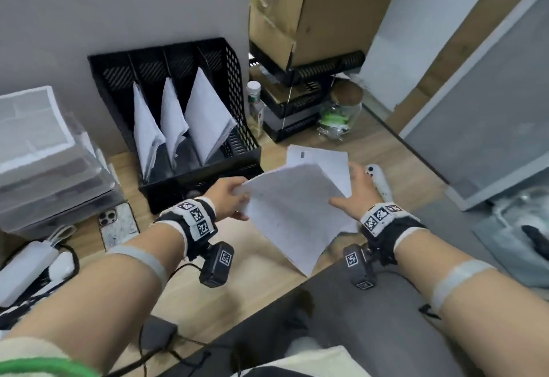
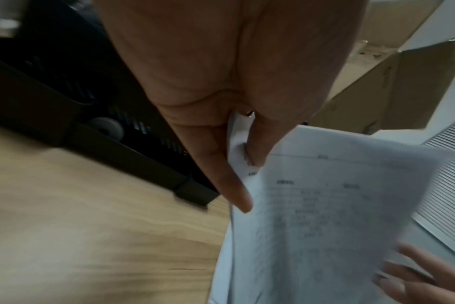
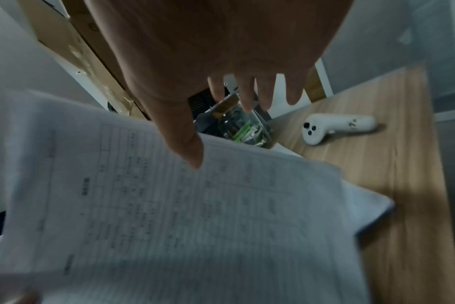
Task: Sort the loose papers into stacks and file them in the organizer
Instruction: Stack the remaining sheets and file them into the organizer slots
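Note:
A black mesh organizer [image 1: 237,79] stands against the wall, and three of its slots hold leaning white paper stacks [image 1: 208,115]. In front of it I hold a few printed sheets [image 1: 294,216] tilted above the wooden table. My left hand [image 1: 237,198] pinches their left corner between thumb and fingers [image 2: 216,164]. My right hand [image 1: 353,189] is at the sheets' right edge, fingers straight and spread, with the thumb [image 3: 187,144] lying on the top page [image 3: 169,205]. More white sheets [image 1: 323,159] lie underneath, toward the far right.
A clear drawer unit [image 1: 44,153] stands at the left, with a phone [image 1: 117,225] and cabled white devices [image 1: 29,263] before it. A white controller [image 1: 378,180], a glass jar [image 1: 338,118], a bottle [image 1: 255,103] and a cardboard box [image 1: 297,5] on black trays crowd the right.

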`<state>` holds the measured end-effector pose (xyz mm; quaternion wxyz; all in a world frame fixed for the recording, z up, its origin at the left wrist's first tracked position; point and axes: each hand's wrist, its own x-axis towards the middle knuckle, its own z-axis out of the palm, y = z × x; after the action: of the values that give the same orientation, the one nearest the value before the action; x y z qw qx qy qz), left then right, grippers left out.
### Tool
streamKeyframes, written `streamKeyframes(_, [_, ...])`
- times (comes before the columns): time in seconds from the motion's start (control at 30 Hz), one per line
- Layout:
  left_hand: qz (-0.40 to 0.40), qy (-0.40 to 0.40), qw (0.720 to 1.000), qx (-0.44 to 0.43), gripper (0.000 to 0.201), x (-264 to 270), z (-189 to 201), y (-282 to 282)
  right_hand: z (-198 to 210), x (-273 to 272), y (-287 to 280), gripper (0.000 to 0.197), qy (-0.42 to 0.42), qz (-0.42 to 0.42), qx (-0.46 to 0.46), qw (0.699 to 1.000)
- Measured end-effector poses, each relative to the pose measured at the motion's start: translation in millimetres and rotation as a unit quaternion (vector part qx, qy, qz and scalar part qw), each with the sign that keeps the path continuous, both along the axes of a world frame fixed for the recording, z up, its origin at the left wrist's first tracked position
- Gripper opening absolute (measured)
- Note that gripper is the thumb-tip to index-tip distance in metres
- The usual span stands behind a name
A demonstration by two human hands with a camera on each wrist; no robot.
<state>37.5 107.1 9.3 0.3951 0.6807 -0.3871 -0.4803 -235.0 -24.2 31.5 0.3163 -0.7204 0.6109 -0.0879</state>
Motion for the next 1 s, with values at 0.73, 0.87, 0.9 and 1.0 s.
streamKeyframes(0.73, [0.021, -0.106, 0.979, 0.175, 0.011, -64.0, -101.0, -170.9, -96.4, -28.4, -150.6, 0.034, -0.005, -0.082, 0.192, 0.978])
streamKeyframes(0.87, [0.004, -0.152, 0.972, 0.182, 0.024, -66.3, -109.4, -189.3, -105.5, -24.2, -164.7, 0.026, 0.063, -0.059, 0.201, 0.976])
streamKeyframes(0.9, [0.005, -0.156, 0.971, 0.183, 0.031, -69.1, -109.5, -192.7, -107.5, -21.8, -167.2, 0.029, 0.071, -0.057, 0.209, 0.974])
streamKeyframes(1.0, [0.030, -0.134, 0.972, 0.192, 0.044, -76.7, -112.2, -198.3, -118.0, -16.5, -173.0, 0.053, 0.079, -0.055, 0.228, 0.969])
